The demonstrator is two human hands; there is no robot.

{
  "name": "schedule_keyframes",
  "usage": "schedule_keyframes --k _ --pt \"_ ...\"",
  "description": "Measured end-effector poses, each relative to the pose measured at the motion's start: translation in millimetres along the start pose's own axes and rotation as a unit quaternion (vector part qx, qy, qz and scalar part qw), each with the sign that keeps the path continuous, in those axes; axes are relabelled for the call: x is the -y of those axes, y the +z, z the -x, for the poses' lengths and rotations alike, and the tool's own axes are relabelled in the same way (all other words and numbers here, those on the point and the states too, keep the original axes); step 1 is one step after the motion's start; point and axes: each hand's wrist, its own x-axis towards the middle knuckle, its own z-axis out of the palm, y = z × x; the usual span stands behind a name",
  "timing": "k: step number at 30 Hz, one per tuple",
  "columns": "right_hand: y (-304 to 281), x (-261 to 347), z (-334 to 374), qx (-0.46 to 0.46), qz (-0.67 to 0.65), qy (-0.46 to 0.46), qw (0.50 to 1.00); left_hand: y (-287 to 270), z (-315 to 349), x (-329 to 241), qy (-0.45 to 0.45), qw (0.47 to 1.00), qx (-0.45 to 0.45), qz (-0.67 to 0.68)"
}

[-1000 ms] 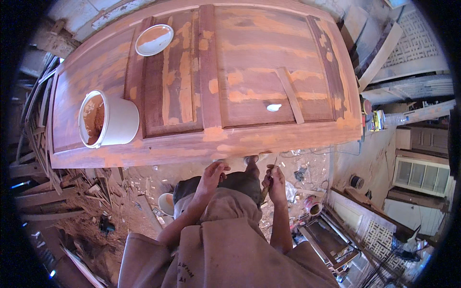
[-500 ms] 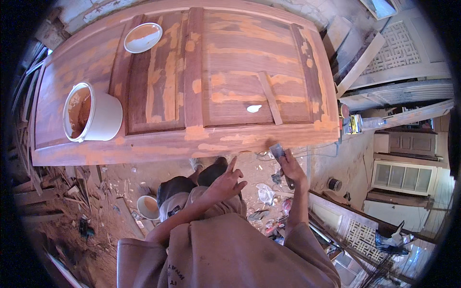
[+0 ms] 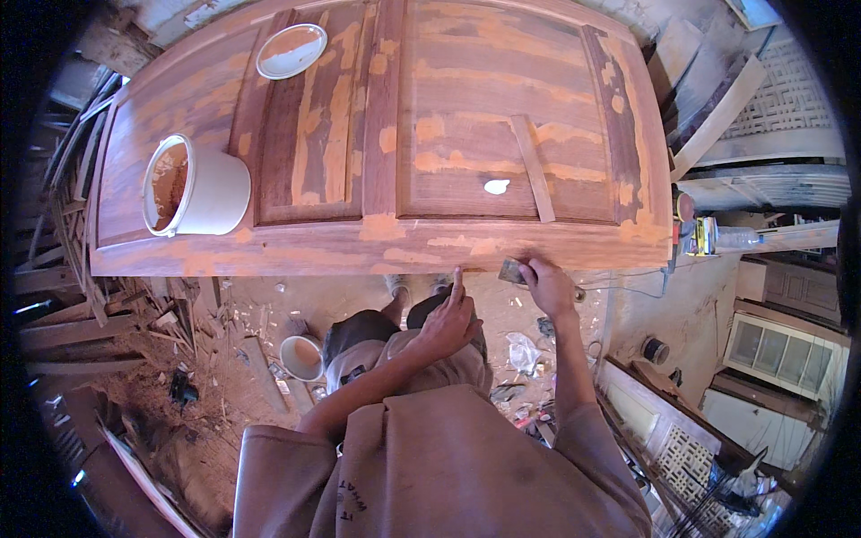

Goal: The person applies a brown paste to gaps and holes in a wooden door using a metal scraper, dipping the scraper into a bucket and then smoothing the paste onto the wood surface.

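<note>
Sawdust-littered workshop: at the wooden door's point(image 3: 386, 134) near edge, my right hand point(image 3: 549, 285) pinches a stiff, light putty knife point(image 3: 512, 271); left hand point(image 3: 451, 316) points one finger, holding nothing.

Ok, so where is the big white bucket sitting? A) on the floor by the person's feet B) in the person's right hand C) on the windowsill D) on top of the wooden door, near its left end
D: the white bucket lies tipped on the wooden door near its left end, far from the right hand at the door's near edge.
</note>
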Motion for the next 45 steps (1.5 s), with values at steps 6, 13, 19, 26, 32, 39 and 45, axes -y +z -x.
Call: schedule_keyframes --k 6,13,19,26,32,39,45 --pt "28.2 17.1 -9.7 0.0 0.017 -0.064 0.998 20.6 -10.9 -14.7 -0.08 0.993 -0.006 0.087" --pt "49.9 38.7 -18.2 0.028 -0.002 -0.116 0.993 33.4 -17.4 -15.4 -0.062 0.991 -0.095 0.074" --pt "55.6 21.3 -14.4 -0.003 -0.093 -0.128 0.987 26.0 -20.5 -12.7 -0.082 0.988 -0.11 0.067" --pt "51.7 -0.9 -20.4 -0.057 -0.169 -0.181 0.967 -7.9 -19.0 0.0 -0.044 0.988 -0.105 0.105" --pt "11.3 53.5 -22.5 0.051 -0.114 -0.097 0.987 -67.9 10.0 9.0 -0.108 0.936 -0.219 0.255" --pt "15.4 142.3 -47.5 -0.023 -0.103 -0.086 0.991 -152.5 60.6 67.2 -0.155 0.842 -0.393 0.335" --pt "-0.9 303.2 -83.6 -0.017 -0.115 -0.106 0.988 -278.0 152.3 111.0 -0.129 0.763 -0.574 0.267"
